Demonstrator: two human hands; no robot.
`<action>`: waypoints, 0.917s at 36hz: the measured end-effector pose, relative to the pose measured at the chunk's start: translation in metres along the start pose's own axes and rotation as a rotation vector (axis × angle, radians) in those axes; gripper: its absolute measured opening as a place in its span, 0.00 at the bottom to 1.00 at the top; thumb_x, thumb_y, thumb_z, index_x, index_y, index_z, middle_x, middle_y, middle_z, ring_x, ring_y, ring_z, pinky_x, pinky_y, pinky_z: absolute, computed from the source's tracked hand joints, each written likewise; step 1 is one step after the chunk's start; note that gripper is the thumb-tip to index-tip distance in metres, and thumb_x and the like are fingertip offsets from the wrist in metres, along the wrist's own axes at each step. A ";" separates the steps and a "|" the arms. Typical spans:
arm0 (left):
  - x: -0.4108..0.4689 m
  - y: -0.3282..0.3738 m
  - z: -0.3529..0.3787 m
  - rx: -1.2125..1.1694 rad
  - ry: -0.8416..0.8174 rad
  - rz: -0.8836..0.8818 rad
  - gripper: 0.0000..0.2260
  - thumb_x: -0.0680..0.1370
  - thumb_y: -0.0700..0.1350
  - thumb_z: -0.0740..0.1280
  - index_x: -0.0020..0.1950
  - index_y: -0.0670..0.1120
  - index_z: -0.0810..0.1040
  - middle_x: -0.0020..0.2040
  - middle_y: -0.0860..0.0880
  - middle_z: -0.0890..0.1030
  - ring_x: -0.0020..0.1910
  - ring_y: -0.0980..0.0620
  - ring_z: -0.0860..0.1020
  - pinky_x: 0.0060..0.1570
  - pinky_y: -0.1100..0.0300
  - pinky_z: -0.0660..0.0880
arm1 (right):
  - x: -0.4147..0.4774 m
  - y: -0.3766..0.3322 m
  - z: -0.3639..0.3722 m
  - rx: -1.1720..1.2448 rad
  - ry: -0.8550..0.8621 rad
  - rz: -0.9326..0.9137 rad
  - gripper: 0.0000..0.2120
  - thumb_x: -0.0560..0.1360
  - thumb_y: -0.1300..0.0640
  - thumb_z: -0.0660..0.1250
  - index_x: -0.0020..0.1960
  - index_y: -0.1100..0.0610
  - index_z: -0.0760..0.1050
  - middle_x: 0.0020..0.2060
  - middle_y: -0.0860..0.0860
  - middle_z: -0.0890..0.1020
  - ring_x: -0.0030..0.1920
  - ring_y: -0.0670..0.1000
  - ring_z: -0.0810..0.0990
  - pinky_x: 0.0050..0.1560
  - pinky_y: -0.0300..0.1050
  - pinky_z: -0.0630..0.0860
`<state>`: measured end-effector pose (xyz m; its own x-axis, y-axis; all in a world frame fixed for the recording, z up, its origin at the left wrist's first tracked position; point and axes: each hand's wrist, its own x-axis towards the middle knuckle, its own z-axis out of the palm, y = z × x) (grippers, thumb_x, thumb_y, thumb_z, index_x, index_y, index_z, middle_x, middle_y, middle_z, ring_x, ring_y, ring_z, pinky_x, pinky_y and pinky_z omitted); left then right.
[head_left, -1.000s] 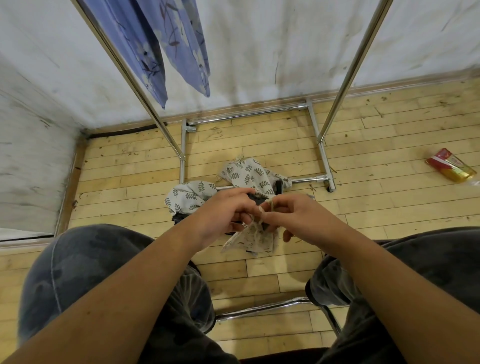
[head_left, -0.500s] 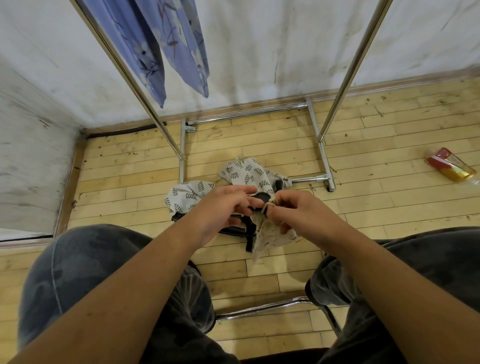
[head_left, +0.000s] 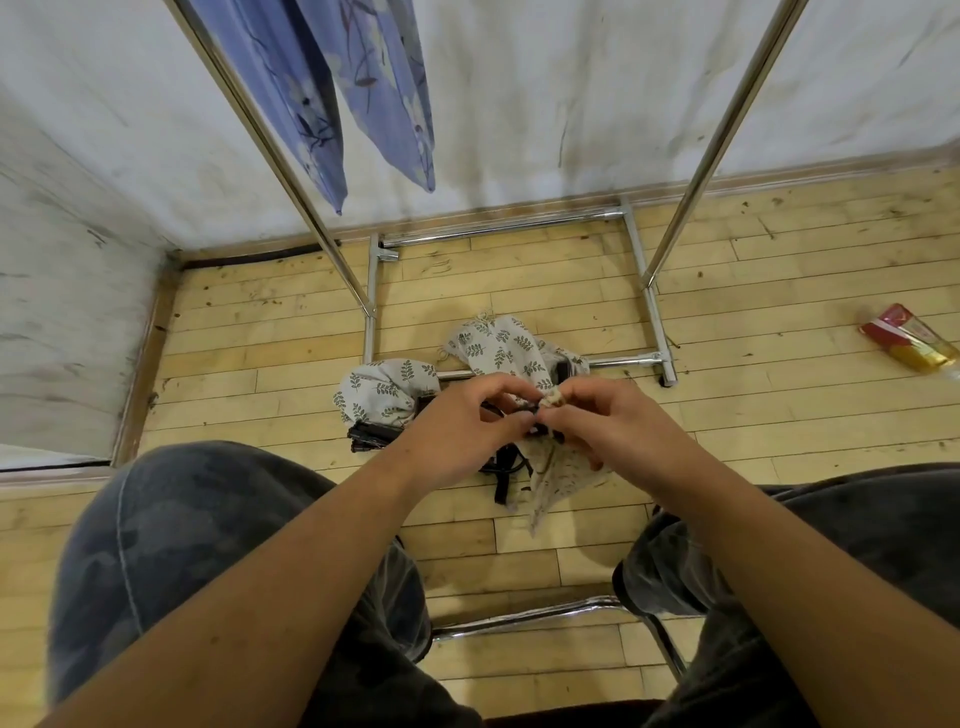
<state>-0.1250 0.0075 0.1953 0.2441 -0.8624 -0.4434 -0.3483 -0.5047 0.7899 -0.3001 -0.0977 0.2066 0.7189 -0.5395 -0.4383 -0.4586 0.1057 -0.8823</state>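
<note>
While the cloth (head_left: 558, 475) hangs above the floor between the knees, the right hand (head_left: 608, 431) pinches its bunched top corner and the left hand (head_left: 462, 426) pinches a black clip (head_left: 506, 467) against it, apparently so the clip can bite before hanging on the rack (head_left: 649, 291).

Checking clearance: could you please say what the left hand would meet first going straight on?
The left hand, pinching the small leaf-printed white cloth, would probably press straight into the right hand holding it.
</note>
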 end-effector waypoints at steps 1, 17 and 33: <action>0.000 -0.001 0.001 0.008 -0.018 0.015 0.10 0.80 0.54 0.71 0.61 0.62 0.80 0.55 0.58 0.81 0.50 0.58 0.83 0.55 0.59 0.81 | 0.000 0.001 0.001 -0.035 -0.008 -0.014 0.08 0.80 0.51 0.70 0.48 0.56 0.83 0.40 0.58 0.81 0.35 0.44 0.76 0.36 0.37 0.72; 0.003 -0.006 0.008 0.270 -0.119 0.170 0.21 0.80 0.50 0.71 0.72 0.63 0.74 0.55 0.58 0.74 0.53 0.62 0.74 0.55 0.64 0.70 | 0.003 0.007 0.001 -0.098 0.044 -0.006 0.11 0.79 0.51 0.70 0.44 0.57 0.77 0.37 0.51 0.77 0.35 0.47 0.75 0.35 0.43 0.75; 0.000 0.000 0.014 0.213 -0.097 0.190 0.14 0.75 0.54 0.76 0.60 0.58 0.81 0.54 0.60 0.77 0.52 0.62 0.78 0.52 0.66 0.74 | 0.002 0.002 0.006 -0.298 -0.043 0.005 0.11 0.81 0.48 0.67 0.43 0.52 0.78 0.36 0.49 0.81 0.30 0.44 0.77 0.34 0.43 0.77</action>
<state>-0.1380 0.0071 0.1892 0.0726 -0.9366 -0.3428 -0.5638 -0.3221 0.7605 -0.2963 -0.0934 0.2029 0.7352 -0.5026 -0.4548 -0.5903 -0.1448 -0.7941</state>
